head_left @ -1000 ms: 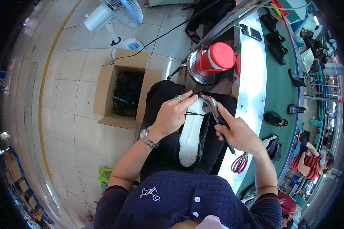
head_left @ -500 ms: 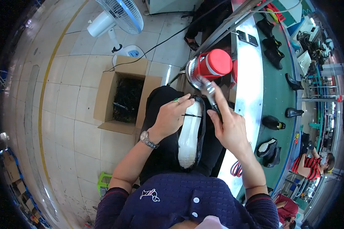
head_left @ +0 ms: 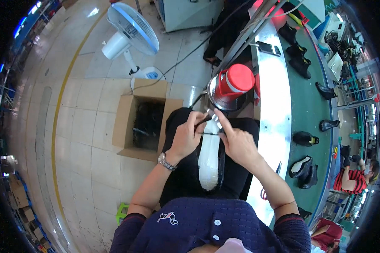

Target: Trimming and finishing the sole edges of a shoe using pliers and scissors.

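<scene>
A black shoe (head_left: 208,164) lies bottom up along my lap, its white underside facing me and a thin dark cord crossing it near the toe. My left hand (head_left: 186,138) is closed at the toe end, fingers and thumb pinching the shoe's edge. From the other side, my right hand (head_left: 239,144) is wrapped round a metal-headed hand tool (head_left: 214,117), its head lying over the toe beside the left fingertips. Most of the tool's handle is hidden in the palm, and its exact kind cannot be made out.
A red-lidded container (head_left: 240,78) sits in a metal holder beyond the shoe. Left of my knees stands an open cardboard box (head_left: 124,122) with dark contents; a fan (head_left: 133,31) is behind it. To my right run a metal ledge (head_left: 275,122) and a green conveyor (head_left: 299,111) carrying several black shoes.
My right hand has come down and left, bringing the tool's metal head from near the red container onto the shoe's toe. My left fingers stay at the toe, more bent. The view has shifted slightly.
</scene>
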Tool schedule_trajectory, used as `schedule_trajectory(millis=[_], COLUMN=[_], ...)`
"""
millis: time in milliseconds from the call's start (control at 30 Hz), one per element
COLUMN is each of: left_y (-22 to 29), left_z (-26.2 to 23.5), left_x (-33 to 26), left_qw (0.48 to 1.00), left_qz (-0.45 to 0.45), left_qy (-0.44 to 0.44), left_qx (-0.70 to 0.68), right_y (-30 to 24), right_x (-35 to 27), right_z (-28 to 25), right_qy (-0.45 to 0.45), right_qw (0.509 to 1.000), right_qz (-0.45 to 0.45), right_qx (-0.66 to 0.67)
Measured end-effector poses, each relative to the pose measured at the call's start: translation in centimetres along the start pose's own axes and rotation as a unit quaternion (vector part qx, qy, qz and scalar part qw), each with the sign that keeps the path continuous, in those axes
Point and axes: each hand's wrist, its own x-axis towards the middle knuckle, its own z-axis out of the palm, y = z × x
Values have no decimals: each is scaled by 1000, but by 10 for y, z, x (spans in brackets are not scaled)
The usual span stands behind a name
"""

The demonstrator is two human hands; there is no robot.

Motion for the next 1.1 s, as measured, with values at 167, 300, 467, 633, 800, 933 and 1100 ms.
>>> schedule_trajectory(millis=[167, 300, 467, 633, 800, 933, 1100], left_y=[6, 2, -1, -3, 0, 2, 4], left_z=[-2, 0, -9, -5, -6, -1, -4], left_x=[-5, -4, -5, 0, -2, -5, -16], left_qw=[996, 985, 979, 983, 988, 989, 991], left_qz=[72, 125, 139, 141, 92, 103, 84], left_qy=[11, -43, -40, -25, -37, -39, -49], left_qx=[43, 114, 145, 119, 117, 102, 91], right_y=[10, 63, 158, 206, 194, 137, 142], right_x=[-29, -73, -112, -165, -224, -268, -287], right_z=[-3, 18, 54, 98, 112, 81, 88], right_qy=[-25, 110, 150, 156, 263, 220, 198], right_qw=[974, 899, 889, 914, 874, 846, 842], right_qz=[88, 306, 422, 374, 400, 477, 494], right_qx=[205, 293, 93, -38, 85, 96, 88])
